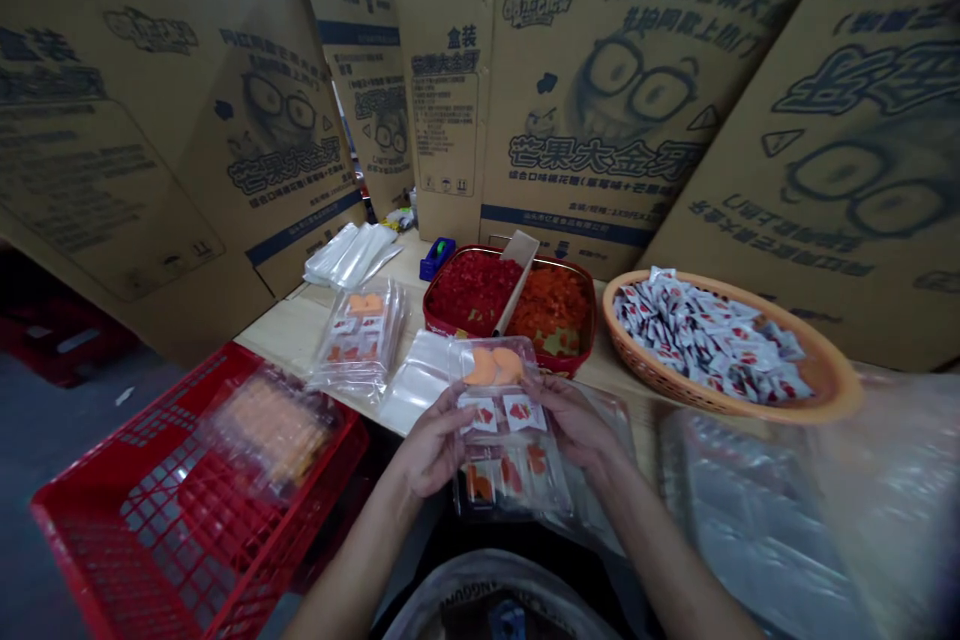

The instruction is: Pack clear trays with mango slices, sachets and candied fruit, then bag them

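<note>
Filled plastic tray (510, 427) is held between the hands (435, 445), both half-curled against its opposite sides

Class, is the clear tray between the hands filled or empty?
Filled: the tray shows orange pieces, white sachets and smaller red-orange pieces.

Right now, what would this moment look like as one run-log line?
Left hand: holds clear pack at left side | Right hand: holds its right side | Nearby: red divided container, orange basket, red crate
</note>
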Available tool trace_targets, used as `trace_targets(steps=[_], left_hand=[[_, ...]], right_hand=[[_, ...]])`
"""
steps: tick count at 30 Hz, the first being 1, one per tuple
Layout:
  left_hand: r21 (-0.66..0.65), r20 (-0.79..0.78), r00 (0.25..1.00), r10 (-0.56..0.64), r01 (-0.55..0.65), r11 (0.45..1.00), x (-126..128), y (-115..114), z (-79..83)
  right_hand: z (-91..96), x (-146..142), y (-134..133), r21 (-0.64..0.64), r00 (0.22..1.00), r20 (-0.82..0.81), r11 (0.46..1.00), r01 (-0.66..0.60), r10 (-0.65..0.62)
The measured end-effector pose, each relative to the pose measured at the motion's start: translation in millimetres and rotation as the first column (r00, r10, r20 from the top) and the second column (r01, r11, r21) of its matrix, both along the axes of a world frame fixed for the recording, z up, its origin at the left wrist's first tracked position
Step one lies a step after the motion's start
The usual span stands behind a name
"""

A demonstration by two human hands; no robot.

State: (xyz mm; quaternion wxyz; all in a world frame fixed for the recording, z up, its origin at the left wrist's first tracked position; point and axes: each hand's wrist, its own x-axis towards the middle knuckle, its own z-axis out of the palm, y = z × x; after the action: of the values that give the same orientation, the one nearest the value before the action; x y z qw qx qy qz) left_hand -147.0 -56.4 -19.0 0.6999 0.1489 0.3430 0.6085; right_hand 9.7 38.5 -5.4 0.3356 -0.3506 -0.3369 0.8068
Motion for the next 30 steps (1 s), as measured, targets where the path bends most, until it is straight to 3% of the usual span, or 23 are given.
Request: trace_targets(steps=[12,18,27,30], left_hand=[[0.009,-0.012,1.0,-0.014,0.014,1.0,1,2,-6.6],[-0.026,0.005,1.0,-0.027,0.028,0.999,0,3,-6.9],[-0.161,-0.069,0.997,-0.02,0.009,0.987,3,8,-1.6],[-0.195,-0.094,0.996,-0.012,-0.007,0.981,5,8,1.1]], right_hand=[[-0.6,11,-5,-0.104,0.992,-0.123,0.994,-0.037,0.024],[-8.9,12,-4,-0.155,0.993,-0.111,0.987,-0.052,0.035],[-6.1,13,-6,-0.088,0.998,-0.04,0.995,0.039,-0.042],[-7.2,13,-8,-0.068,0.999,-0.033,0.998,-0.006,0.004]])
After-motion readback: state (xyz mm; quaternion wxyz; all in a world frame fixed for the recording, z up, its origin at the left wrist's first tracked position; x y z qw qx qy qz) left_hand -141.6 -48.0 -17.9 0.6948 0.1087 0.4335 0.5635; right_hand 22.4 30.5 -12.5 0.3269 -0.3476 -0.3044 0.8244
